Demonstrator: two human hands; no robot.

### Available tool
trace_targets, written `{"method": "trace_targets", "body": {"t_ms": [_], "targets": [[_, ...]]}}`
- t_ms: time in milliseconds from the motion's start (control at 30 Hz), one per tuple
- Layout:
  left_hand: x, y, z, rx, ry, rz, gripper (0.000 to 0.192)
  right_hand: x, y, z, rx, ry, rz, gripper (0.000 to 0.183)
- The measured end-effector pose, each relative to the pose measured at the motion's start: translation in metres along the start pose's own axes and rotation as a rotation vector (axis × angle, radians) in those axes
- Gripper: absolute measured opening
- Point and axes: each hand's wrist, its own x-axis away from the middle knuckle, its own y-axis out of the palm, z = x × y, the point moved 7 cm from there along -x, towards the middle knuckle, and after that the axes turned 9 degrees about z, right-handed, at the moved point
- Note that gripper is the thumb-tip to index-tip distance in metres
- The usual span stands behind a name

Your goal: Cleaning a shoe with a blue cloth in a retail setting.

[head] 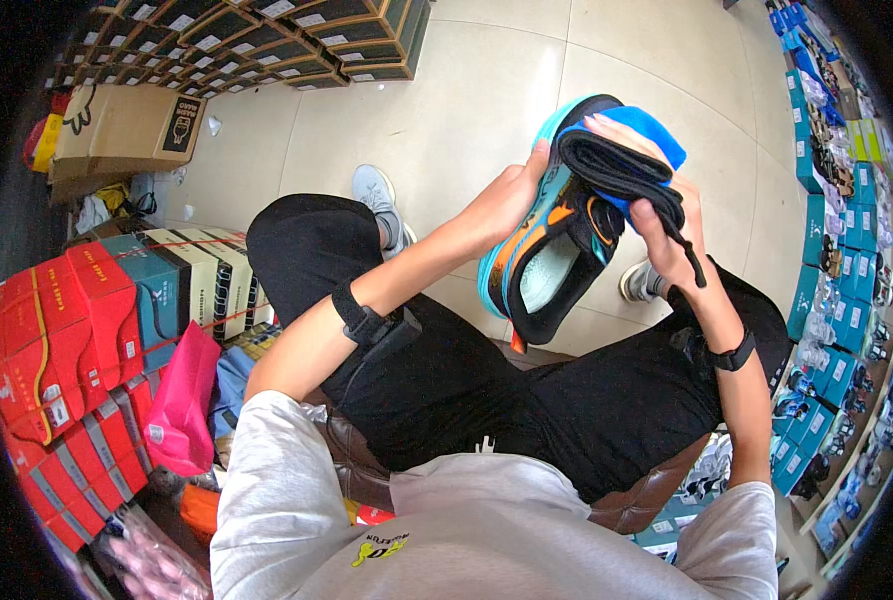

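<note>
A sneaker (544, 247) with an orange, black and turquoise upper is held up in front of my knees, its heel pointing toward me and its opening showing a pale insole. My left hand (517, 191) grips it along its left side, with the thumb on the turquoise sole edge. In my right hand (667, 225) is a folded blue and black cloth (619, 161), which lies over the front of the shoe and hides its laces and part of the toe. A thin black strip of the cloth hangs past my wrist.
Red shoe boxes (56, 337) are stacked at the left beside a pink bag (183, 397). A cardboard carton (127, 131) and dark stacked boxes (371, 37) stand farther off. Shelves of teal boxes (851, 277) and shoes line the right. Below me is a brown padded seat (649, 480).
</note>
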Motion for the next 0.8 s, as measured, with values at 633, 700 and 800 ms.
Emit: {"method": "trace_targets", "body": {"t_ms": [633,700,800], "targets": [[0.024,0.03,0.024,0.397,-0.214,-0.356,0.081,0.049,-0.023,0.042,0.13,0.147,0.154,0.061],[0.021,0.031,0.024,0.42,-0.194,-0.397,0.083,0.044,-0.025,0.031,0.156,0.048,0.23,0.061],[0.021,0.025,0.034,0.382,-0.136,-0.367,0.083,0.017,-0.016,0.0,0.072,0.007,0.264,0.061]]}}
